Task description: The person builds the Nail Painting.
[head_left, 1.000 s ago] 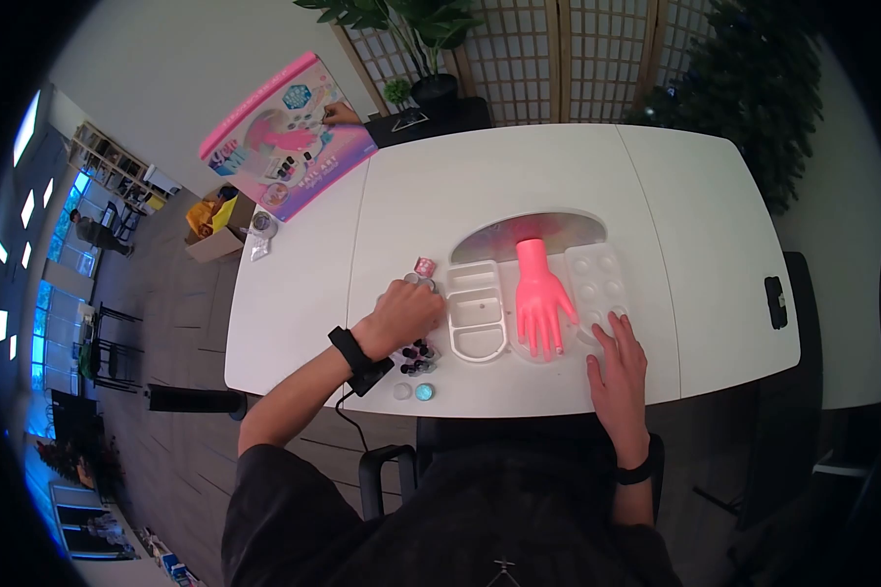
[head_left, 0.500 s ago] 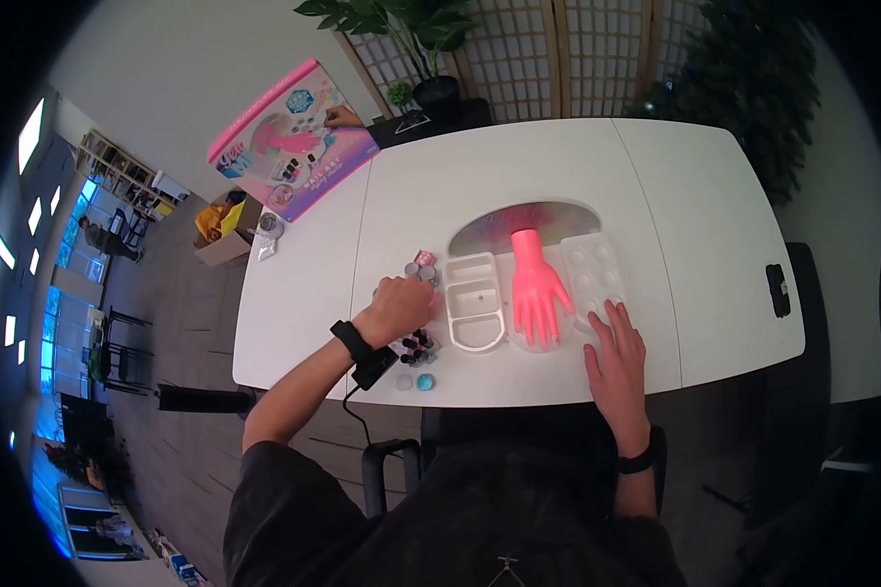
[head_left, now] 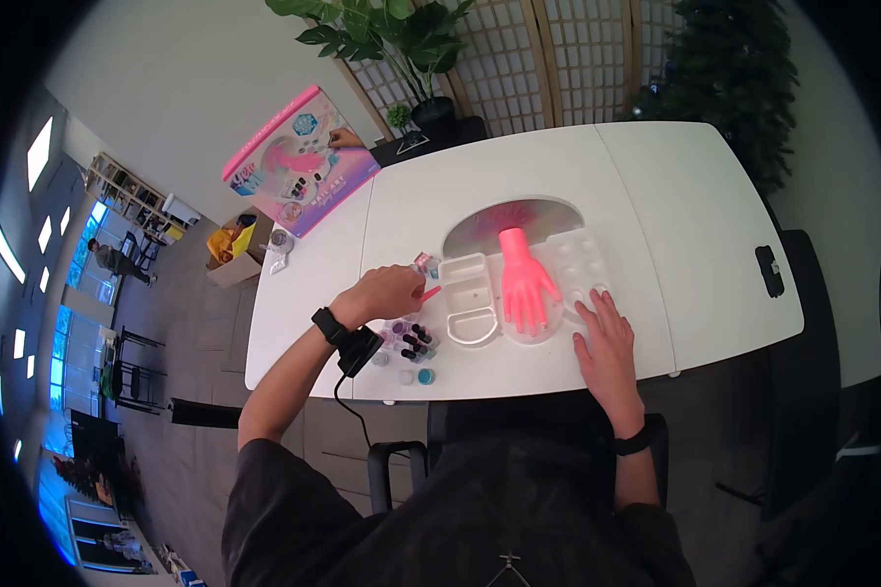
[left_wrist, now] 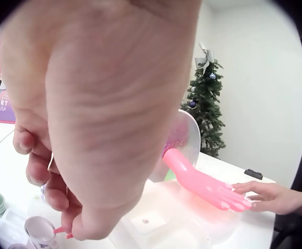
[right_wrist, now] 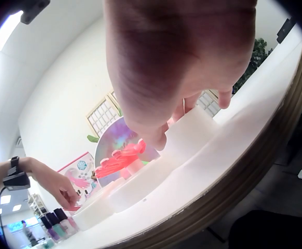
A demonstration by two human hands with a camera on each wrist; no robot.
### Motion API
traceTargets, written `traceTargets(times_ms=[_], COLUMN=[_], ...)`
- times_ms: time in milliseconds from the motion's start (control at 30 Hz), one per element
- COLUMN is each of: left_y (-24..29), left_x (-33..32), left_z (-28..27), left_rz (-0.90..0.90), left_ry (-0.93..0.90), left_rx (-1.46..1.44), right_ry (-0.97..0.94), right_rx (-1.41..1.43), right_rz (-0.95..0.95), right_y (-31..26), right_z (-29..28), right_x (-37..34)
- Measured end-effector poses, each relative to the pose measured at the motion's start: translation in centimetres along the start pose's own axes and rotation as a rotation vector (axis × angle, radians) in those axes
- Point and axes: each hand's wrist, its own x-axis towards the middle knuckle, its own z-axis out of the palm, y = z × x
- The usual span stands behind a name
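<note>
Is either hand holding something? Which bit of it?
The left hand pinches a small pink-red thing; one end sticks out, but the gripped part is hidden. The right hand touches the white tray.

In the middle of the head view, the dummy hand (head_left: pixel 526 286) looked like smooth, softly glossy plastic, the tray (head_left: pixel 473 311) and stick (head_left: pixel 432 293) plain plastic, the mirror (head_left: pixel 472 229) shiny. The table (head_left: pixel 671 225) was smooth on top; its edge (right_wrist: pixel 239 171), lower right in the right wrist view, looked like rougher wood. The head view's upper-left box (head_left: pixel 305 164) seemed printed card, the shirt (head_left: pixel 460 509) below matt cloth.
</note>
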Motion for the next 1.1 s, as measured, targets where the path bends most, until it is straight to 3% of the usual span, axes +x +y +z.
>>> traceTargets(times_ms=[167,400,833,1000,1100], left_y=[1.3,2.0,1.9,2.9,2.3], left_x=[0.9,4.1,3.8,4.3,5.3], left_z=[0.1,1.9,2.8,1.0,1.7], left_rz=[0.115,0.222,0.277,0.104,0.132], left_ry=[0.323,0.51,0.478,0.186,0.205], left_rx=[-0.044,0.096,0.006,-0.029,-0.054], right_ry=[-0.009,-0.019,-0.051,-0.059,-0.055], right_rx=[-0.012,-0.011,-0.003,-0.013,-0.008], right_rz=[0.004,-0.005,-0.016,-0.007,-0.015], right_y=[-0.2,0.0,0.0,-0.3,-0.3], right_z=[0.0,-0.2,-0.5,-0.9,-0.9], right_x=[-0.2,-0.4,-0.3,-0.2,-0.2])
